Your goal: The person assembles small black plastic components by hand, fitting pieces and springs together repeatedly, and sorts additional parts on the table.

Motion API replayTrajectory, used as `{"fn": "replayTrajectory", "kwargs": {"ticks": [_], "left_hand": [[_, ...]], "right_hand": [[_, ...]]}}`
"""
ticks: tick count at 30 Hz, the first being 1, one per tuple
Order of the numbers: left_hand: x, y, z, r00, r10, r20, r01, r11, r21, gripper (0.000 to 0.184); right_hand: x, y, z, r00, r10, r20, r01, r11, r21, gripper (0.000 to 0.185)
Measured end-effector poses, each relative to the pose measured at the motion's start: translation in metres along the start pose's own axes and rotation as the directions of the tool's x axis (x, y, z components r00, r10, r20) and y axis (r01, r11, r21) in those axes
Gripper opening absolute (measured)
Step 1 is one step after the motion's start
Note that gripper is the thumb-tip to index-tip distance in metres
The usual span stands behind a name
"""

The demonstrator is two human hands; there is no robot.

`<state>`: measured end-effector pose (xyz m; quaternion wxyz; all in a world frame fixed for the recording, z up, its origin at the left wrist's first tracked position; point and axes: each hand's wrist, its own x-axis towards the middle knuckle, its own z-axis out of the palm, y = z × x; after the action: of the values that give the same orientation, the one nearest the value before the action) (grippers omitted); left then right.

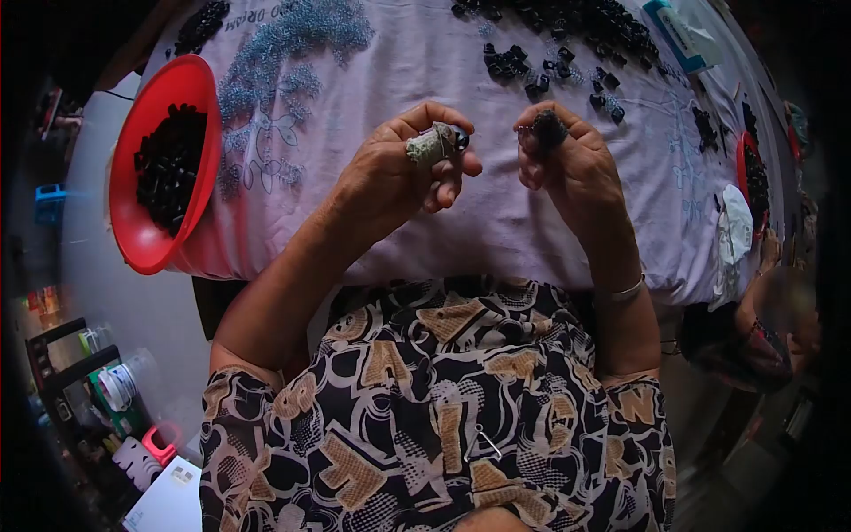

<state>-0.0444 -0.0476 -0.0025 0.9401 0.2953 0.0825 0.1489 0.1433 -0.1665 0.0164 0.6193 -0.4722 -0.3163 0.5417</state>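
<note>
Over the near part of the cloth-covered table, my left hand point(394, 164) pinches a small shiny black piece point(461, 137) between thumb and fingers. A pale, worn wrap point(432, 146) covers that thumb. To its right, apart from it, my right hand point(576, 160) is closed in a pinch, its thumb in a dark wrap point(550, 131). Something tiny may be at those fingertips, but I cannot make it out. Beyond my hands lie loose black pieces point(505, 64) and a spread heap of small bluish, see-through pieces point(306, 31).
At the left edge a red bowl point(208, 89) holds many black pieces. More black pieces point(585, 22) lie at the back. A blue-and-white packet point(678, 35) is at the far right. Another person point(753, 341) sits at the right, near a white cloth point(734, 230).
</note>
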Motion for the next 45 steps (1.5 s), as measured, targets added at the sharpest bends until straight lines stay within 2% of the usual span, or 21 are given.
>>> {"fn": "replayTrajectory", "kwargs": {"ticks": [3,6,8,11,12,14,17,23,27,28,29,34,37,39,42,43,45], "left_hand": [[0.002,-0.005,-0.005,0.997,0.035,0.062,-0.038,0.998,0.040,0.015],[0.003,-0.008,-0.005,0.999,0.036,0.039,-0.038,0.997,0.064,0.015],[0.001,-0.007,0.001,0.994,0.015,-0.107,-0.008,0.998,0.067,0.015],[0.002,-0.006,0.002,0.997,0.022,-0.069,-0.012,0.990,0.142,0.015],[0.002,-0.006,0.003,0.997,0.020,-0.068,-0.010,0.990,0.142,0.015],[0.000,-0.006,0.007,0.994,0.033,-0.108,0.001,0.953,0.304,0.015],[0.000,-0.008,0.006,0.994,0.046,-0.097,-0.009,0.937,0.349,0.016],[0.000,-0.009,0.009,0.995,0.066,-0.069,-0.037,0.932,0.361,0.014],[0.000,-0.011,0.007,0.995,0.080,-0.053,-0.055,0.925,0.377,0.014],[-0.001,-0.011,0.007,0.993,0.093,-0.076,-0.051,0.901,0.432,0.014],[-0.001,-0.012,0.007,0.990,0.104,-0.097,-0.045,0.875,0.483,0.014],[-0.001,-0.012,0.013,0.992,0.072,-0.102,-0.014,0.877,0.481,0.019],[0.000,-0.013,0.018,0.978,0.112,-0.174,0.000,0.843,0.538,0.020],[-0.002,-0.011,0.015,0.983,0.126,-0.133,0.015,0.668,0.744,0.019],[-0.001,-0.008,0.012,0.989,0.083,-0.122,0.036,0.667,0.744,0.017],[-0.004,-0.004,0.014,0.995,0.032,-0.090,0.042,0.705,0.708,0.016],[-0.002,-0.009,0.013,0.993,0.056,-0.100,0.034,0.688,0.724,0.015]], "right_hand": [[-0.001,0.002,0.003,0.999,0.016,0.033,-0.016,1.000,0.014,0.025],[-0.002,0.003,0.007,0.998,0.015,0.053,-0.014,1.000,-0.021,0.025],[-0.004,0.005,0.008,0.999,0.015,0.043,-0.012,0.998,-0.054,0.025],[-0.003,0.007,0.011,0.993,-0.055,0.102,0.058,0.998,-0.025,0.024],[-0.004,0.005,0.015,0.996,-0.060,0.064,0.065,0.995,-0.072,0.023],[-0.006,0.006,0.020,0.997,-0.067,0.025,0.069,0.991,-0.118,0.022],[-0.004,0.009,0.022,0.995,-0.097,0.028,0.100,0.986,-0.133,0.019],[-0.003,0.013,0.025,0.979,-0.205,-0.014,0.192,0.937,-0.292,0.013],[-0.005,0.017,0.029,0.962,-0.273,0.016,0.254,0.868,-0.427,0.008],[-0.006,0.020,0.031,0.951,-0.308,0.021,0.281,0.837,-0.469,0.007],[-0.005,0.020,0.031,0.951,-0.310,0.014,0.279,0.835,-0.475,0.007],[0.001,0.026,0.025,0.957,-0.287,0.035,0.271,0.847,-0.458,0.005],[0.006,0.029,0.018,0.946,-0.318,0.057,0.305,0.818,-0.488,0.009],[0.006,0.025,0.015,0.962,-0.262,0.082,0.263,0.794,-0.548,0.011],[0.005,0.025,0.019,0.949,-0.307,0.067,0.289,0.769,-0.570,0.012],[0.004,0.025,0.019,0.948,-0.308,0.080,0.300,0.783,-0.546,0.014],[0.005,0.029,0.018,0.952,-0.299,0.072,0.292,0.808,-0.512,0.015]]}}
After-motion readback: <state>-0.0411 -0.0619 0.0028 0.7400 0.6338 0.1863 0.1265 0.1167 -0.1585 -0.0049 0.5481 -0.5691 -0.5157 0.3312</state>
